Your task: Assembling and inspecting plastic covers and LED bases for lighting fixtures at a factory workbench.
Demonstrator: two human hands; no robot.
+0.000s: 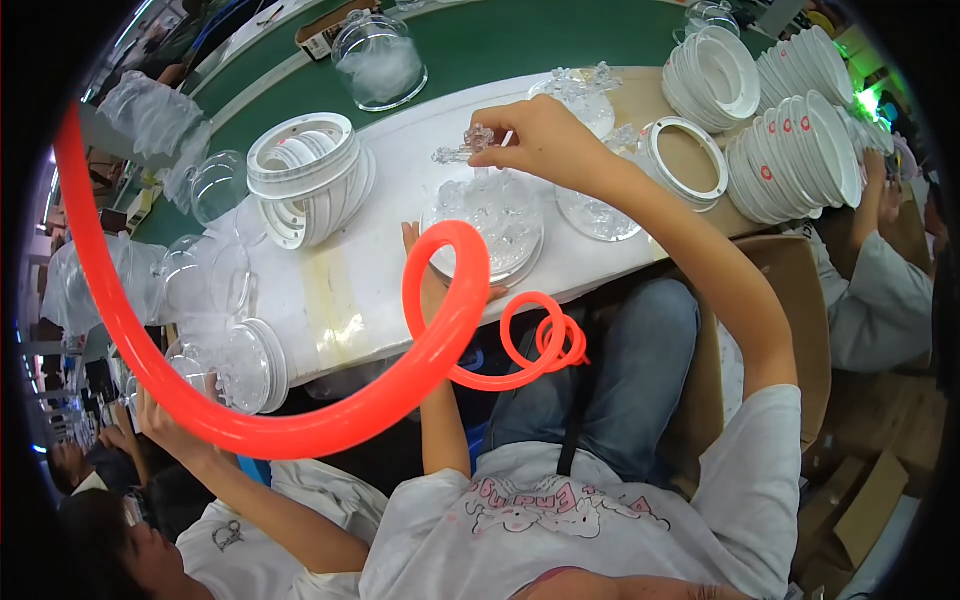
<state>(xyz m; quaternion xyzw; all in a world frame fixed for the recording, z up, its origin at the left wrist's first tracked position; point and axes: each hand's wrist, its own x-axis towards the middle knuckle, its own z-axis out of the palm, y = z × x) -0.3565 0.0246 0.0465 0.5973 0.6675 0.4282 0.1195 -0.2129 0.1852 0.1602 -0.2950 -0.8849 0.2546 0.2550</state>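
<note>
My right hand [535, 140] is closed, its thumb and fingers pinching a small branched clear plastic piece [458, 153]. Below it is a round plate [510, 215] on a white base, its top covered with clear bumpy plastic shapes. At the plate's near left edge, my left hand [428, 285] curves round the rim, one finger pointing up and another digit along the near side. A thick red coiled tube [455, 340] crosses in front and hides much of that hand. More clear plates with plastic pieces, one a clear disc [605, 218], lie right of and behind the plate.
White rings [310, 145] are stacked at left; a single white ring [682, 160] and white ring stacks [795, 160] stand at right. A clear dome [380, 62] with white fluff is on the green surface [480, 50]. Co-workers sit on both sides; a cardboard box [780, 300] stands beside me.
</note>
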